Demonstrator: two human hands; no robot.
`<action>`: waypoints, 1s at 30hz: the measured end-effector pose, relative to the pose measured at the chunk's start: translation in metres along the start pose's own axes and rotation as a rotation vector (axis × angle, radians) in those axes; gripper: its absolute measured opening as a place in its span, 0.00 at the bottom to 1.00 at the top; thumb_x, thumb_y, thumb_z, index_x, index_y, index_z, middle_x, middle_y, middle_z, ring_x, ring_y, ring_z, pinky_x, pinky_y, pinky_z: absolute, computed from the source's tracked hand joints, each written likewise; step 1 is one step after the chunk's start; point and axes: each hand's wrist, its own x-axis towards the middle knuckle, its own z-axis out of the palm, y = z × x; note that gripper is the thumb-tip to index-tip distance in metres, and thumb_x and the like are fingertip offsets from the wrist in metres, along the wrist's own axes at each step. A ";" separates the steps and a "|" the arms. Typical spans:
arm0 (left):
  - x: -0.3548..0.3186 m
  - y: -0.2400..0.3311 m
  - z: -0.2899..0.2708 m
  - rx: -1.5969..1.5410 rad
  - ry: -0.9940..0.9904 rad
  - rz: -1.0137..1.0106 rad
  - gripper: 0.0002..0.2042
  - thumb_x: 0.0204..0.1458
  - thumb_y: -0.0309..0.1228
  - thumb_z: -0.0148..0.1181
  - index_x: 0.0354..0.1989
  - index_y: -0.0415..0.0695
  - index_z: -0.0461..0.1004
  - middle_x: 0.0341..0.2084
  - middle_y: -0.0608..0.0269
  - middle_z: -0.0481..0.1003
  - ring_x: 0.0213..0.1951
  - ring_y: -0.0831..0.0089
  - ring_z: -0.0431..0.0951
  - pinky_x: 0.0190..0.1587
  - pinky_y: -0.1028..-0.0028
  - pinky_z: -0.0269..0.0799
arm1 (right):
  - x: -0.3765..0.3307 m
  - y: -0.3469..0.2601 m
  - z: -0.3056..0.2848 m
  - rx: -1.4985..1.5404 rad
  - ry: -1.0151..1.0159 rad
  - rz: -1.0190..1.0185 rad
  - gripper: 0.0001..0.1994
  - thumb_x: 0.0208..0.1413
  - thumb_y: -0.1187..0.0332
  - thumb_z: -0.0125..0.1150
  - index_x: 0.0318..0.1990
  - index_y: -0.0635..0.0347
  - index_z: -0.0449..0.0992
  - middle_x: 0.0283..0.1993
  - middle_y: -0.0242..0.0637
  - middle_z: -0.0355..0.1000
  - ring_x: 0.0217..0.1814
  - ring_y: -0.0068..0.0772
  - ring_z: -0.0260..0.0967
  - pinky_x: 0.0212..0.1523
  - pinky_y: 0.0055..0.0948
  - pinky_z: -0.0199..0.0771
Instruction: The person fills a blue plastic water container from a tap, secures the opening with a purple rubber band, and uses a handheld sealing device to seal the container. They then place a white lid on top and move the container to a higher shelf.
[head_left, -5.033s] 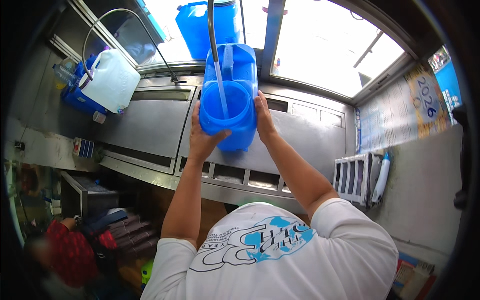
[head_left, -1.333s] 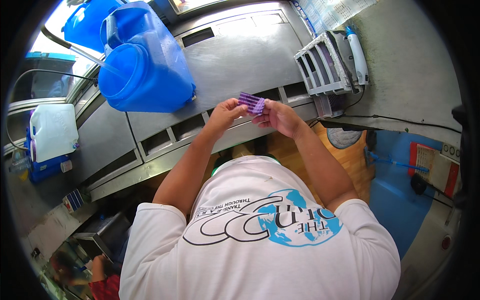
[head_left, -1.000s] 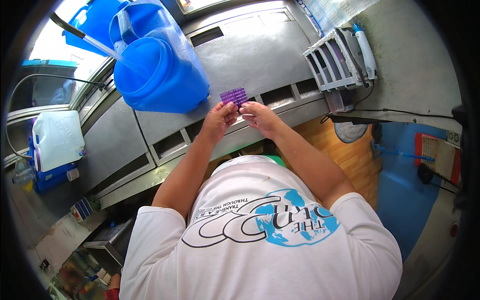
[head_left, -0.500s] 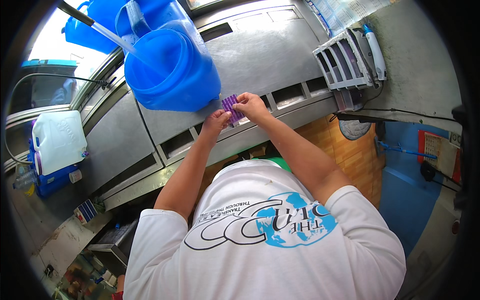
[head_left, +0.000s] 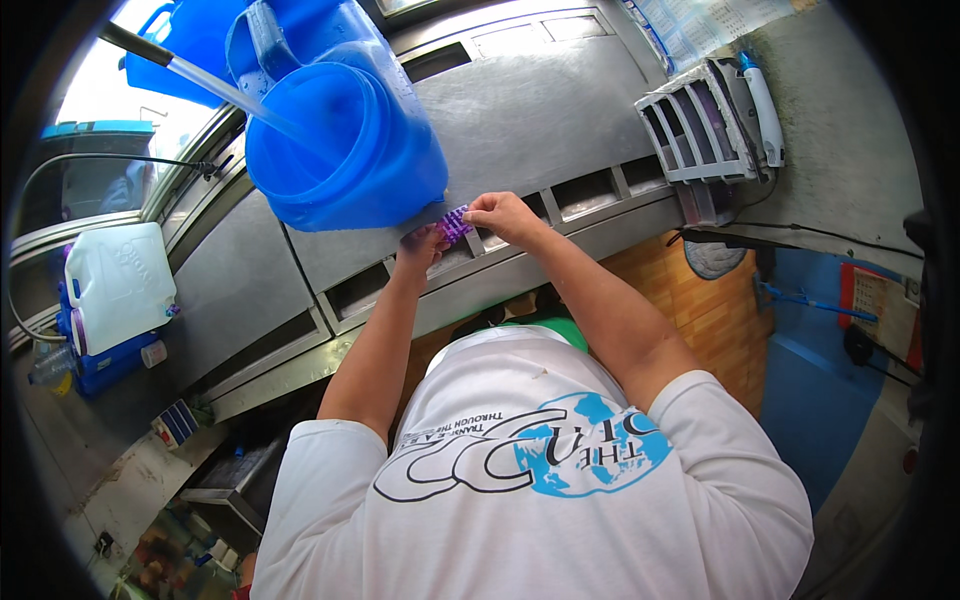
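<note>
Your left hand (head_left: pixel 422 245) and right hand (head_left: pixel 503 212) both pinch a small purple ribbed object (head_left: pixel 455 223) between the fingertips, just above the frame centre. The object sits at the lower edge of the large blue plastic container (head_left: pixel 345 150), which rests on the steel counter (head_left: pixel 560 110). A clear tube (head_left: pixel 235 95) enters the container from the upper left. A white jug (head_left: pixel 118 285) stands at the left of the frame.

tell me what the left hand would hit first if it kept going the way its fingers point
Most likely the blue container. The left hand points up and away toward its lower edge, right behind the small purple object pinched by both hands. Depth is unclear, so the gap cannot be judged.
</note>
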 end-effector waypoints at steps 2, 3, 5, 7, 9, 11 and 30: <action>0.007 -0.001 -0.002 0.000 -0.012 -0.015 0.09 0.55 0.38 0.57 0.42 0.53 0.74 0.33 0.74 0.78 0.34 0.81 0.77 0.37 0.76 0.67 | 0.005 0.000 0.005 0.059 -0.014 -0.034 0.11 0.51 0.62 0.68 0.34 0.62 0.79 0.25 0.27 0.71 0.27 0.17 0.65 0.30 0.23 0.68; 0.008 0.000 -0.001 0.022 -0.022 -0.015 0.09 0.55 0.39 0.58 0.42 0.53 0.74 0.33 0.74 0.78 0.33 0.82 0.76 0.37 0.76 0.67 | 0.007 0.000 0.007 0.088 -0.019 -0.051 0.11 0.51 0.62 0.68 0.34 0.61 0.79 0.25 0.27 0.71 0.27 0.17 0.65 0.29 0.22 0.67; 0.009 0.002 0.002 0.062 -0.042 -0.015 0.11 0.55 0.41 0.59 0.42 0.52 0.74 0.33 0.74 0.77 0.33 0.82 0.76 0.37 0.77 0.66 | 0.010 -0.001 0.009 0.032 0.039 -0.053 0.11 0.51 0.62 0.67 0.35 0.61 0.79 0.26 0.30 0.73 0.28 0.19 0.67 0.31 0.24 0.69; 0.007 0.001 0.003 0.024 -0.046 0.001 0.11 0.55 0.42 0.59 0.41 0.52 0.75 0.33 0.75 0.77 0.32 0.83 0.75 0.37 0.77 0.66 | 0.012 -0.004 0.013 -0.042 0.156 -0.060 0.12 0.51 0.61 0.66 0.36 0.60 0.79 0.27 0.32 0.75 0.29 0.23 0.70 0.33 0.26 0.71; 0.001 0.007 0.007 -0.008 -0.038 -0.001 0.11 0.56 0.43 0.59 0.40 0.53 0.75 0.34 0.75 0.77 0.32 0.83 0.74 0.37 0.77 0.66 | 0.016 -0.004 0.017 -0.130 0.343 -0.070 0.12 0.51 0.61 0.65 0.38 0.60 0.80 0.28 0.36 0.77 0.31 0.29 0.73 0.36 0.29 0.73; -0.004 0.013 0.008 -0.040 -0.009 -0.021 0.10 0.56 0.43 0.59 0.41 0.53 0.75 0.34 0.75 0.77 0.33 0.84 0.74 0.37 0.77 0.65 | 0.018 -0.005 0.021 -0.127 0.399 -0.094 0.14 0.52 0.60 0.64 0.39 0.60 0.80 0.33 0.41 0.77 0.36 0.36 0.75 0.41 0.33 0.74; 0.006 0.005 0.020 0.758 0.188 0.675 0.12 0.51 0.34 0.59 0.41 0.40 0.76 0.34 0.57 0.81 0.38 0.64 0.81 0.42 0.69 0.75 | -0.012 -0.005 0.036 -0.439 0.135 -0.260 0.23 0.53 0.59 0.57 0.54 0.62 0.71 0.57 0.47 0.68 0.61 0.49 0.64 0.62 0.41 0.63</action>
